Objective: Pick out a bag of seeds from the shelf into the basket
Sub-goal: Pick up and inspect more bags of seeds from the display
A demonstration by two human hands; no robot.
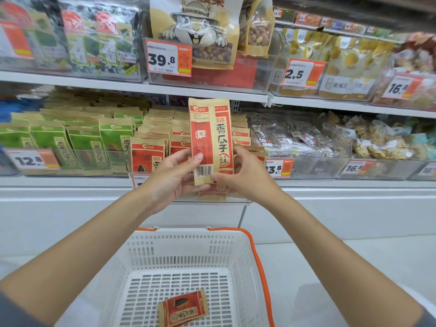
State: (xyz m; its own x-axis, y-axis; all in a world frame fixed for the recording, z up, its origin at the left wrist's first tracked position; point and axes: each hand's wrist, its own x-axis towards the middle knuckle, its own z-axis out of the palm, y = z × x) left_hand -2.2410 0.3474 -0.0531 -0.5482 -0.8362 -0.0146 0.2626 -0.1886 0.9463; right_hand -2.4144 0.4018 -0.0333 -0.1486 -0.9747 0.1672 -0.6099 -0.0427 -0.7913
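A red and tan bag of seeds (210, 138) stands upright in front of the shelf, its back with the barcode facing me. My left hand (173, 174) grips its lower left edge, thumb across the front. My right hand (245, 174) pinches its lower right corner. Behind it, rows of the same red bags (151, 152) fill a clear bin on the shelf. Below my arms sits a white basket (188, 253) with orange handles. Another red bag of seeds (182, 308) lies flat on the basket's bottom.
Green seed bags (70, 140) stand in the bin to the left. Clear packs of nuts and snacks (306, 138) fill the bins to the right. A higher shelf (141, 84) carries seaweed and nut bags with orange price tags. A white cabinet front runs below the shelf.
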